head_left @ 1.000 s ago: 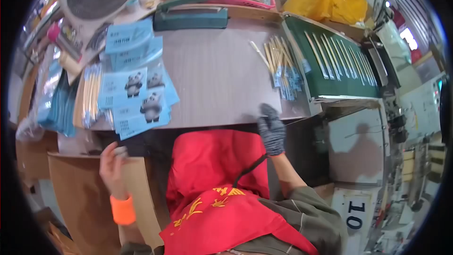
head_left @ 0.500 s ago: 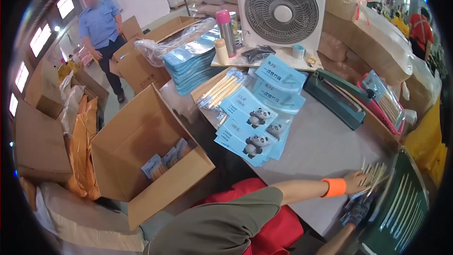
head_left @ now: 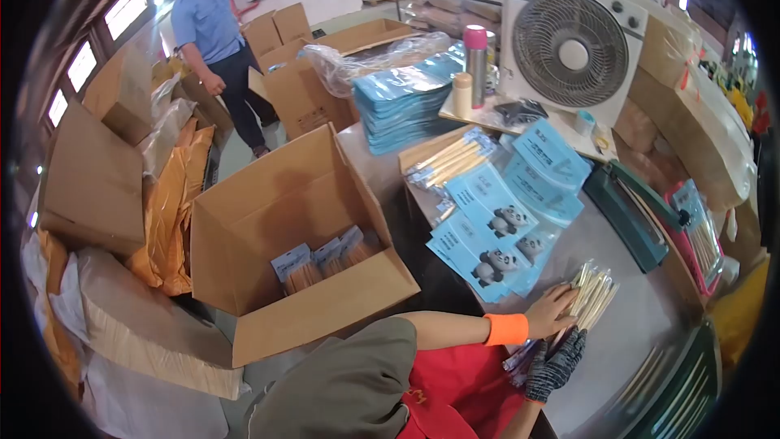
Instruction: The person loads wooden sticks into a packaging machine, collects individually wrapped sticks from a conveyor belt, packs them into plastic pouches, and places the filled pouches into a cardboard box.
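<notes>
A bundle of wrapped chopsticks point(head_left: 595, 294) is held between my two hands at the table's front edge. My left hand point(head_left: 552, 311), bare with an orange wristband, wraps round its upper left side. My right hand point(head_left: 557, 364), in a grey glove, grips the bundle from below. Blue panda-printed bags point(head_left: 494, 264) lie fanned out on the table just beyond my left hand. Another pile of wrapped chopsticks point(head_left: 455, 158) lies left of the bags. On the green board point(head_left: 678, 390) at the lower right, single chopstick packs lie in a row.
An open carton point(head_left: 325, 309) with several packs inside stands left of the table. Behind are stacked blue bags point(head_left: 406, 102), a thermos point(head_left: 475, 65), a fan point(head_left: 573, 45) and a green sealer point(head_left: 626, 215). A person in a blue shirt point(head_left: 207, 24) stands at the back left.
The view has swung left. Both hands were apart a second ago, then met at the chopsticks beside the green board. The bundle is now in both hands, nearer the panda bags.
</notes>
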Tool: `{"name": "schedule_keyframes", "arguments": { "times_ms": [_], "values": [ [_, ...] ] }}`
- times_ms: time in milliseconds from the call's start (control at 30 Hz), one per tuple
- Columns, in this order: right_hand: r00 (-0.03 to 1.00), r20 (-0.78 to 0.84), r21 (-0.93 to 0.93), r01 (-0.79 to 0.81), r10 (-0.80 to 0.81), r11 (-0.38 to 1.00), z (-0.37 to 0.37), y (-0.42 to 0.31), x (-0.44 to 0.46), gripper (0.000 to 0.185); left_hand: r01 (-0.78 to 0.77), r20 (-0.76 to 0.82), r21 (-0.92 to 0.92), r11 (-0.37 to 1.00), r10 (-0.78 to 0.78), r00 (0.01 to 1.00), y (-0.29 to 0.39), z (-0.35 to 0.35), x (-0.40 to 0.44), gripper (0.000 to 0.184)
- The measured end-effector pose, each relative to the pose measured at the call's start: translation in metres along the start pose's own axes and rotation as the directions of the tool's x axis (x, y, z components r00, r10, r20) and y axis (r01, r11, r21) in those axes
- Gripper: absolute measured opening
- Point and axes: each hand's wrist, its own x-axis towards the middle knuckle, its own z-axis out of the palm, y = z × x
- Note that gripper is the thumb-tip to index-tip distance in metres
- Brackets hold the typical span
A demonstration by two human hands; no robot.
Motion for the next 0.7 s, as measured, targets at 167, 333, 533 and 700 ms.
{"name": "schedule_keyframes", "arguments": {
  "times_ms": [167, 333, 533, 700],
  "values": [
    [0.997, 0.039, -0.092, 0.064, -0.061, 0.994, 0.005, 0.002, 0.0, 0.066, -0.088, -0.001, 0.03, 0.996, 0.088, 0.996, -0.006, -0.011, 0.003, 0.064],
    [0.999, -0.01, -0.073, 0.034, -0.035, 0.997, 0.011, 0.003, -0.005, 0.061, -0.126, -0.017, 0.045, 0.991, 0.126, 0.992, -0.013, -0.002, 0.003, 0.062],
    [1.0, -0.004, -0.149, 0.027, -0.027, 0.988, 0.016, 0.006, -0.005, 0.059, -0.129, -0.017, 0.004, 0.992, 0.129, 0.991, -0.015, 0.0, 0.001, 0.058],
    [0.998, -0.013, -0.131, 0.053, -0.056, 0.99, 0.019, 0.012, -0.007, 0.066, -0.136, -0.032, -0.014, 0.991, 0.135, 0.99, -0.017, 0.0, 0.001, 0.056]
  ]
}}
